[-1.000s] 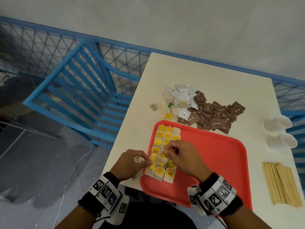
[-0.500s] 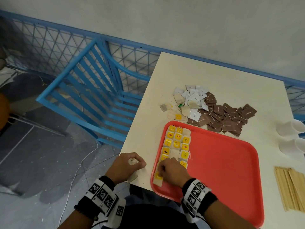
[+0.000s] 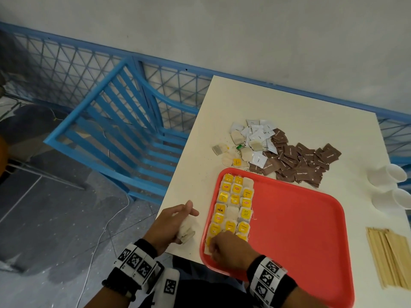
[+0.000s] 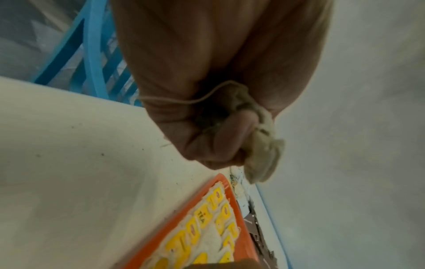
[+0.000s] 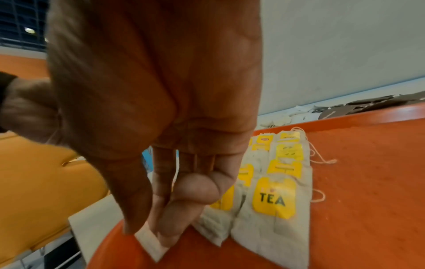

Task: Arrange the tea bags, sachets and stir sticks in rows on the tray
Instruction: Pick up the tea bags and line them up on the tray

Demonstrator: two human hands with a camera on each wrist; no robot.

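Note:
A red tray (image 3: pixel 298 230) lies on the cream table, with three columns of yellow-tagged tea bags (image 3: pixel 234 203) along its left side. My right hand (image 3: pixel 224 247) is at the tray's near left corner, thumb and fingers pinching the lowest tea bag (image 5: pixel 151 242) of the left column. My left hand (image 3: pixel 175 221) rests on the table left of the tray and grips a bunch of tea bags (image 3: pixel 186 232), also seen in the left wrist view as tea bags (image 4: pixel 262 156) with a string across the palm. Loose tea bags, white sachets (image 3: pixel 258 134) and brown sachets (image 3: pixel 300 163) lie piled beyond the tray.
Wooden stir sticks (image 3: pixel 391 256) lie in a stack at the right of the table. Two white paper cups (image 3: pixel 391 185) lie on their sides near the right edge. A blue chair (image 3: pixel 124 138) and a blue mesh railing stand to the left, off the table's edge.
My right hand moved from the middle of the rows down to the tray's near left corner. The left hand's index finger has straightened while it keeps its bunch.

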